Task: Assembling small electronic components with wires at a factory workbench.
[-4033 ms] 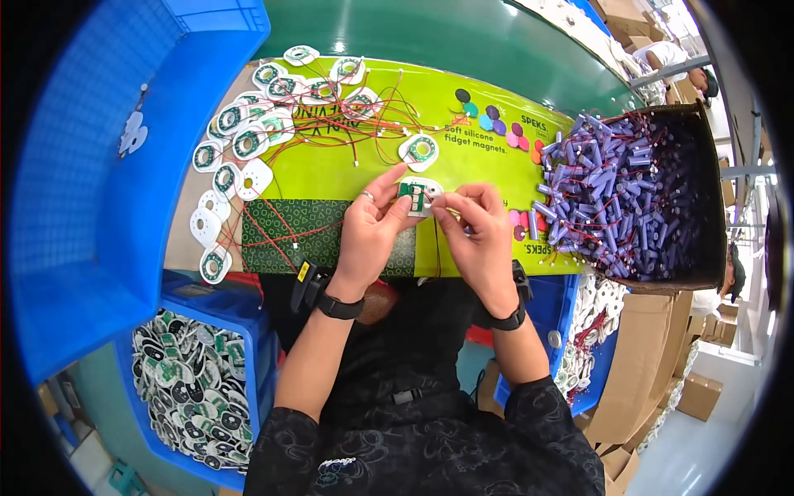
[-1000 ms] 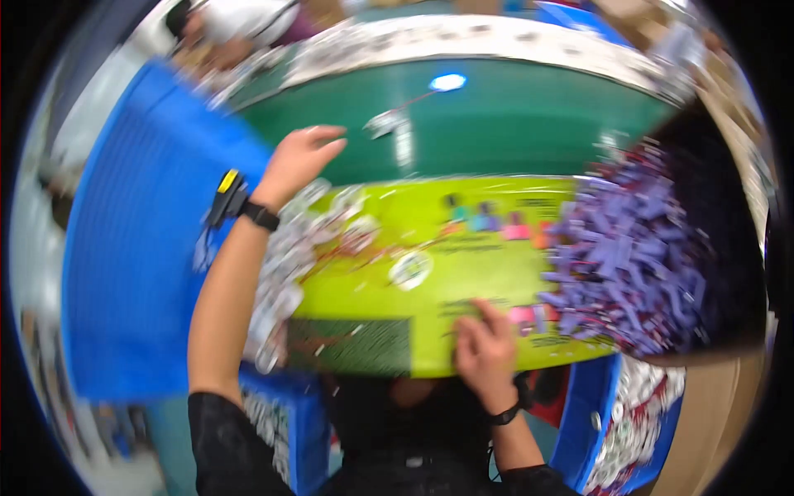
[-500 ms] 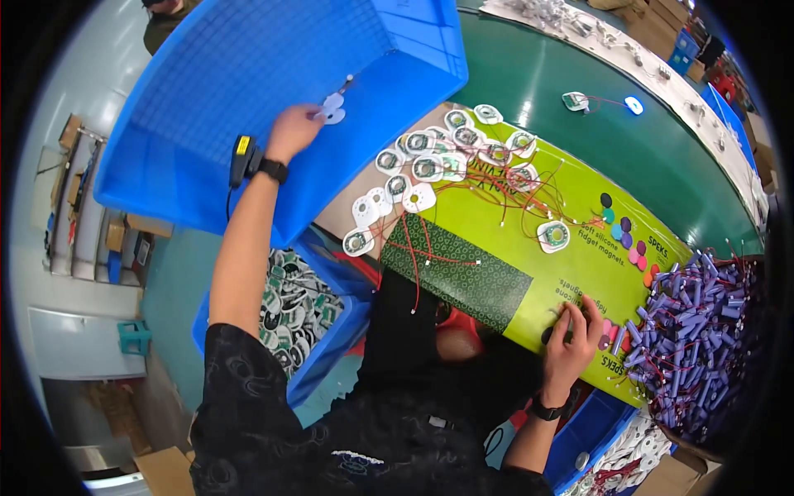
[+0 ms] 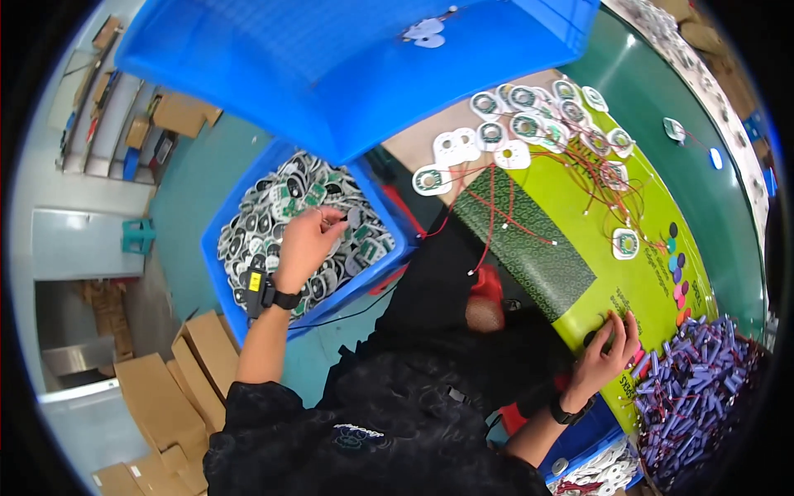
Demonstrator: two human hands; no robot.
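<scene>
My left hand (image 4: 308, 245) is over the blue bin (image 4: 399, 221) at my left, which is full of round white modules with green circuit boards (image 4: 285, 192). Its thumb and forefinger are drawn together among the modules; what they grip cannot be made out. My right hand (image 4: 605, 354) rests on the green printed sheet (image 4: 662, 281), loosely curled with fingers apart, holding nothing I can see. It lies beside a heap of purple cylindrical cells with wires (image 4: 701, 388). White circuit modules with red wires (image 4: 529, 126) are spread on the sheet's far left part.
A large tilted blue crate (image 4: 372, 107) at the far side holds a few white pieces (image 4: 426, 33). On the green table (image 4: 662, 91) lies a module wired to a lit lamp (image 4: 716, 159). A lower blue box (image 4: 608, 430) holds white parts. Cardboard boxes (image 4: 157, 405) stand at left.
My left hand has left the white pieces in the large blue crate and come down to the bin of modules. My head view has turned left. My right hand stays on the sheet.
</scene>
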